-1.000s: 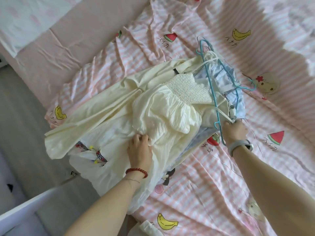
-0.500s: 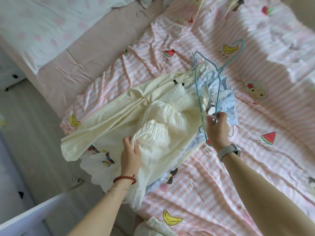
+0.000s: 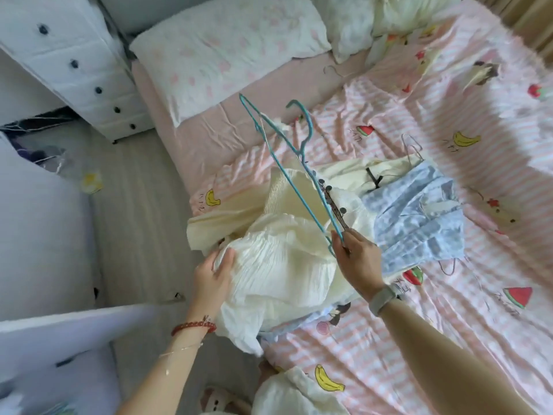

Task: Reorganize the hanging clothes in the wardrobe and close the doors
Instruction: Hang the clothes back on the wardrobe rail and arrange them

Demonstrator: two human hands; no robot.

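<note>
Change: where the blue hanger (image 3: 294,175) lay flat on the clothes a second ago, it is now lifted up, clear of the cream dress (image 3: 278,265).
Look: thin blue wire, two together.
Way: long side runs from 5 to 11 o'clock, hook at 12.
Right hand (image 3: 357,259): pinches its low end.
Left hand (image 3: 212,280): grips the dress on the bed (image 3: 449,310).

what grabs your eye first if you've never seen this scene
The teal hanger, raised over the middle of the bed in the right hand, stands out first. Below it a cream dress lies heaped at the bed's edge, gripped by the left hand, with a pale blue garment beside it on the fruit-print sheet.
</note>
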